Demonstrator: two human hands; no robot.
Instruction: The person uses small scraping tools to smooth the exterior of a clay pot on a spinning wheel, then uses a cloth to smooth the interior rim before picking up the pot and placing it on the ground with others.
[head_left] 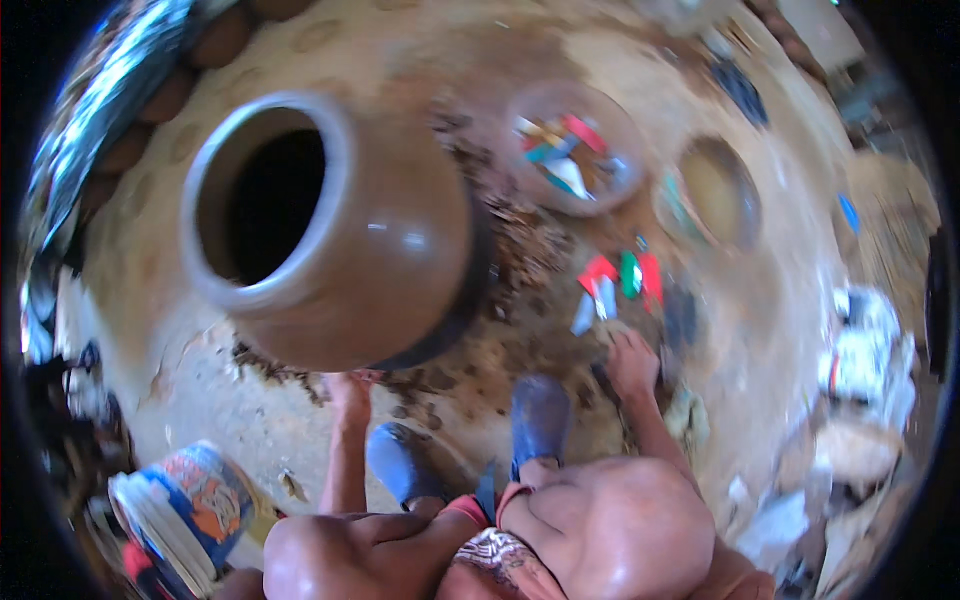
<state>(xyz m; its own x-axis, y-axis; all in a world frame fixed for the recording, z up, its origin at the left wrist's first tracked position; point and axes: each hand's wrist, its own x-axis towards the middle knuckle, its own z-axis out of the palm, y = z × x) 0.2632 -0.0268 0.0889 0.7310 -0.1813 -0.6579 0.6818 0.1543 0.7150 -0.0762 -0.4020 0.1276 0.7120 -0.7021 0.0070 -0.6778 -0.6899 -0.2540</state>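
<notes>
A large brown clay pot [395,250] with a dark open mouth sits tilted at centre left. My left hand [348,392] touches its lower front edge, fingertips partly hidden and blurred. My right hand [631,365] is closed at the pot's right, around something tan I cannot make out. Just beyond it lie red pieces [650,282], a green piece [630,275] and pale pieces [604,298]. Dark crumbly scraps [520,255] lie beside the pot. My two slippered feet stand between my hands.
A shallow dish [620,185] with coloured scraps and an oval basin [745,205] are behind. A blue-white bucket [180,515] stands lower left. A white sack [860,355] and other bags line the right, foil-like sheeting [85,140] and round brown pots [215,40] the upper left.
</notes>
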